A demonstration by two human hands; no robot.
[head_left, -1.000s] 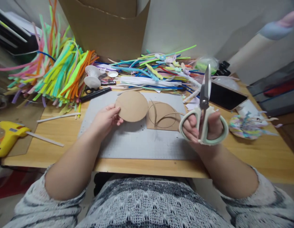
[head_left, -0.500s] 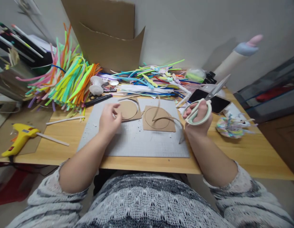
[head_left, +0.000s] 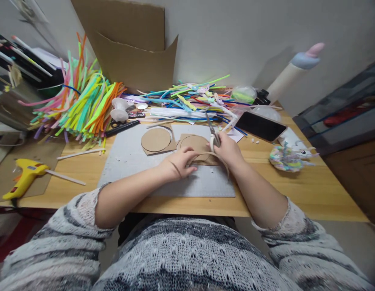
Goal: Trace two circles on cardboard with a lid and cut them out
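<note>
My right hand (head_left: 227, 150) is closed round a pair of pale-handled scissors (head_left: 212, 131), blades pointing away over a brown cardboard piece with a circle marked on it (head_left: 197, 143). My left hand (head_left: 179, 162) rests on the near edge of that piece, fingers curled on the card. A thin curled cardboard strip (head_left: 219, 159) lies by both hands. A cut-out cardboard disc (head_left: 155, 139) lies on another scrap to the left, on the grey cutting mat (head_left: 129, 157).
Heaps of coloured pipe cleaners (head_left: 84, 105) line the back of the wooden table (head_left: 311, 190). A yellow glue gun (head_left: 22, 176) lies at the left, a black phone (head_left: 260, 126) and a pastel toy (head_left: 286, 157) at the right. Big cardboard sheets (head_left: 129, 52) lean on the wall.
My left hand put the disc down on the mat and moved right to the marked cardboard piece. My right hand brought the scissors down from the air to that piece.
</note>
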